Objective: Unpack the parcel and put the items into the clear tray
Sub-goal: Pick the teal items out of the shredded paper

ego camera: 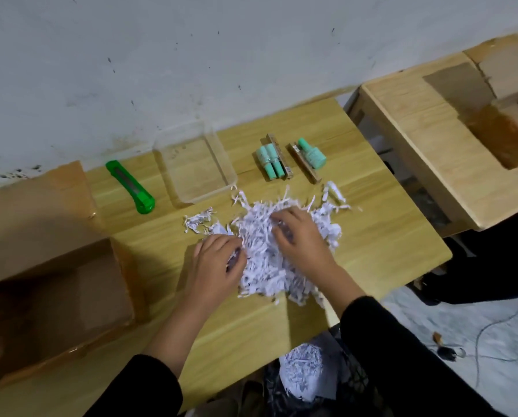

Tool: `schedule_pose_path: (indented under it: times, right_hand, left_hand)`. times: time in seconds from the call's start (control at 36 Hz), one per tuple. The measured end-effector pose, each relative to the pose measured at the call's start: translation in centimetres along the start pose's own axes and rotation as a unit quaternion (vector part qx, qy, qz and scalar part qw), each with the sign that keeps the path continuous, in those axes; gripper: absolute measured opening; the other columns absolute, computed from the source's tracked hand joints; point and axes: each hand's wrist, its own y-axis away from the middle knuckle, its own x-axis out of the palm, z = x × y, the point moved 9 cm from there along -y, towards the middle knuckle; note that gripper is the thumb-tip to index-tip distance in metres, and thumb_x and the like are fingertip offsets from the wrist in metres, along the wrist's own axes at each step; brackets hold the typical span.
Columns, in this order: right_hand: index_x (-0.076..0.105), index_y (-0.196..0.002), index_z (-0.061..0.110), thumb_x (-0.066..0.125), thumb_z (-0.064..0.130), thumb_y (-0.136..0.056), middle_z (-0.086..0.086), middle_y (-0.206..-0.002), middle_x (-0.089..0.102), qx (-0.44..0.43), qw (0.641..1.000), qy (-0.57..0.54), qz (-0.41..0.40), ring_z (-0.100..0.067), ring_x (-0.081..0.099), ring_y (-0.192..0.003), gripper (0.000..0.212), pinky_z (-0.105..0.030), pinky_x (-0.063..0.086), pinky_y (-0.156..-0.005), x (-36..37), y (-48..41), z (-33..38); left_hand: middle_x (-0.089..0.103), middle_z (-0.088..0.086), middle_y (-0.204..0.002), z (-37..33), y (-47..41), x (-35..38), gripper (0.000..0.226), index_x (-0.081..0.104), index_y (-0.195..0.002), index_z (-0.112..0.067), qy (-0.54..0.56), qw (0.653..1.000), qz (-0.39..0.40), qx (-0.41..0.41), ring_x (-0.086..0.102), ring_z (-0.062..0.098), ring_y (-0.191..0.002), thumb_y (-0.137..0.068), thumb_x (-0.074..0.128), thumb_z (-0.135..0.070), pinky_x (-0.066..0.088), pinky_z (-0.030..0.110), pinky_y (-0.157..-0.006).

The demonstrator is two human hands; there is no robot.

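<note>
Here, shredded paper (260, 251) in left hand (218, 266), right hand (300, 239)

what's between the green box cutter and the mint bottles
The clear tray, with nothing visible inside, lies between the green box cutter and the mint bottles; the head view shows it.

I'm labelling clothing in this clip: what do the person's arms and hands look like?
Both arms wear black long sleeves: the left sleeve ends high up, leaving the forearm bare, and the right sleeve ends near the wrist. The left hand and right hand are bare: no gloves, and no watch or ring shows.
</note>
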Motion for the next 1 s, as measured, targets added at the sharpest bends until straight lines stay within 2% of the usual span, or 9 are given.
schedule_pose_path:
  times: [0.11, 0.25, 0.39, 0.56, 0.67, 0.78, 0.83, 0.89, 1.0]
  right_hand:
    - [0.062, -0.111, 0.013, 0.047, 0.024, -0.093, -0.005, -0.111, 0.06, -0.036, 0.999, 0.004, 0.0, -0.018, 0.053, -0.104, 0.026, -0.032, 0.045, -0.091, -0.8, 2.2, 1.2]
    - [0.056, -0.119, 0.017, 0.043, 0.029, -0.096, -0.004, -0.13, 0.049, 0.121, 0.987, -0.002, -0.105, -0.015, 0.043, -0.119, 0.03, -0.027, 0.033, -0.099, -6.0, 1.0, -3.5]
    - [0.042, -0.134, 0.012, 0.037, 0.035, -0.098, -0.013, -0.142, 0.037, 0.227, 0.973, 0.012, -0.044, -0.03, 0.031, -0.132, 0.044, -0.041, 0.029, -0.107, -5.3, 0.9, -7.5]
    - [0.038, -0.138, 0.024, 0.036, 0.044, -0.096, -0.004, -0.146, 0.034, 0.123, 0.986, -0.039, 0.102, -0.019, 0.033, -0.133, 0.047, -0.037, 0.029, -0.111, 0.0, 2.0, -3.3]
    - [0.035, -0.141, 0.024, 0.043, 0.048, -0.092, -0.002, -0.147, 0.034, 0.094, 0.988, -0.052, 0.107, -0.017, 0.031, -0.135, 0.055, -0.041, 0.031, -0.112, -1.2, 2.4, -1.8]
    - [0.017, -0.146, 0.031, 0.055, 0.067, -0.074, -0.001, -0.157, 0.012, 0.071, 0.987, 0.037, 0.141, -0.021, 0.011, -0.144, 0.089, -0.045, 0.019, -0.116, -3.1, 4.3, -0.8]
    - [-0.001, -0.147, 0.034, 0.059, 0.074, -0.063, 0.001, -0.159, -0.008, 0.063, 0.971, 0.125, 0.194, -0.023, -0.009, -0.146, 0.11, -0.049, 0.003, -0.119, -2.9, 5.8, -0.8]
    - [-0.019, -0.143, 0.037, 0.064, 0.074, -0.056, -0.001, -0.154, -0.028, 0.063, 0.949, 0.2, 0.235, -0.025, -0.026, -0.14, 0.126, -0.043, -0.012, -0.113, -2.0, 7.5, -1.0]
    - [-0.04, -0.132, 0.036, 0.07, 0.073, -0.049, -0.005, -0.142, -0.048, 0.067, 0.927, 0.258, 0.265, -0.031, -0.042, -0.13, 0.143, -0.046, -0.017, -0.113, 0.3, 10.5, -1.2]
  left_hand:
    - [0.065, -0.004, -0.11, 0.9, 0.7, -1.2, 0.037, 0.065, -0.107, -0.022, 0.011, 0.999, -0.039, -0.024, 0.045, 0.007, -0.107, -0.084, 0.046, -0.044, 0.024, 0.021, -0.087]
    - [0.051, 0.003, -0.132, 4.1, 0.5, -2.2, 0.055, 0.05, -0.127, -0.022, -0.029, 0.989, -0.074, -0.124, 0.042, 0.023, -0.125, -0.085, 0.041, -0.056, 0.031, 0.044, -0.102]
    - [0.04, 0.009, -0.145, 5.7, -0.1, -0.2, 0.069, 0.04, -0.137, -0.013, 0.0, 0.986, -0.007, -0.166, 0.033, 0.027, -0.135, -0.089, 0.029, -0.061, 0.026, 0.043, -0.11]
    - [0.041, 0.001, -0.144, 3.3, -1.2, 2.1, 0.065, 0.038, -0.138, -0.019, 0.069, 0.989, 0.103, -0.087, 0.035, 0.02, -0.134, -0.091, 0.023, -0.06, 0.031, 0.043, -0.111]
    - [0.035, -0.001, -0.148, 2.1, -1.2, 1.9, 0.077, 0.032, -0.141, -0.022, 0.07, 0.98, 0.176, -0.061, 0.029, 0.017, -0.138, -0.084, 0.02, -0.072, 0.024, 0.034, -0.114]
    - [0.008, 0.0, -0.158, 1.3, 0.0, 0.9, 0.104, 0.009, -0.148, -0.024, -0.036, 0.968, 0.246, -0.028, 0.005, 0.017, -0.145, -0.065, 0.019, -0.087, 0.01, 0.04, -0.119]
    - [-0.011, 0.0, -0.158, 1.1, 0.9, 1.0, 0.12, -0.01, -0.147, -0.025, -0.107, 0.949, 0.296, -0.021, -0.011, 0.019, -0.145, -0.053, 0.023, -0.093, -0.001, 0.042, -0.119]
    - [-0.026, 0.004, -0.153, 1.2, 2.0, 1.5, 0.133, -0.026, -0.141, -0.024, -0.156, 0.93, 0.333, -0.022, -0.023, 0.023, -0.141, -0.044, 0.029, -0.096, -0.008, 0.046, -0.117]
    - [-0.038, 0.011, -0.147, 0.9, 3.7, 2.6, 0.14, -0.04, -0.13, -0.021, -0.203, 0.914, 0.352, -0.005, -0.034, 0.029, -0.136, -0.042, 0.04, -0.094, -0.011, 0.052, -0.115]
